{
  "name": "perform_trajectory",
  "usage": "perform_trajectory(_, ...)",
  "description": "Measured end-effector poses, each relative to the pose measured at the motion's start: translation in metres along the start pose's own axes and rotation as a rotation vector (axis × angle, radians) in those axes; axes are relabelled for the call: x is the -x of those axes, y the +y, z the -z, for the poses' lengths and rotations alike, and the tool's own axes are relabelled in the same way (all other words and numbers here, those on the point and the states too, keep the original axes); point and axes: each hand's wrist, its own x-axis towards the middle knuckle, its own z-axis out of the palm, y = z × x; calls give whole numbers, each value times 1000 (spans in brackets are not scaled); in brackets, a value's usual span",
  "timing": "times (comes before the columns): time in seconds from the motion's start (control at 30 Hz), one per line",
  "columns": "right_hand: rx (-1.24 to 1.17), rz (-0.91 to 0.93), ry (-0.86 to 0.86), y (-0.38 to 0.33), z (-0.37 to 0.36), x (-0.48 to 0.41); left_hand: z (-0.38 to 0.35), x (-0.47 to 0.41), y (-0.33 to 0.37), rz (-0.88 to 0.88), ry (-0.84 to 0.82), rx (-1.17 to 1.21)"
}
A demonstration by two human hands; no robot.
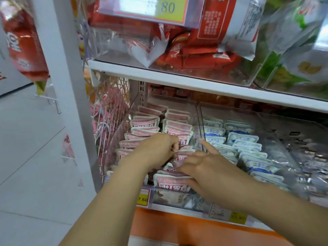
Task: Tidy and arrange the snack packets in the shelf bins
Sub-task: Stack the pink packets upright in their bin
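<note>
A red bag (pixel 24 45) was seen hanging far to the left of the hands, beyond a white post (pixel 65 86). A wire basket (pixel 110 110) was fixed just left of the left hand. The left hand (pixel 156 150) was sunk among the pink packets (pixel 145 123), its fingers curled and pinching the top edges of packets in the right-hand row. The pink packets were stood on edge in two rows in a clear bin (pixel 177 199), ahead of and under both hands. A price tag (pixel 142 198) was clipped to the bin front below the left wrist. The right hand (pixel 209 169) was held just beside the left, fingers and thumb closed on pink packets at the front of the row. One of its fingers was stuck out straight toward a clear divider (pixel 199 119). Blue packets (pixel 248 148) were lined up in two rows just right of the right hand, past that divider. Above both hands, red packets (pixel 195 55) were heaped on the upper shelf behind a yellow tag (pixel 168 8) marked 80. Green packets (pixel 301 68) were stacked up and to the right.
</note>
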Motion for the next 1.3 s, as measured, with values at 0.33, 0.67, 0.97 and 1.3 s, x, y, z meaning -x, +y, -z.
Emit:
perform_trajectory(0.33, -288, -59, 192, 1, 15, 6, 36, 44, -2, 52, 174, 53)
perform_trajectory(0.67, -257, -14, 14, -29, 33, -55, 13, 124, -23, 167, 353, -134)
perform_trajectory(0.97, -128, 13, -311, -29, 45, -96, 2, 106, -29, 169, 247, -139)
perform_trajectory(1.3, 143, 30, -123, 2, 52, -63, 4, 100, -38, 187, 258, -23)
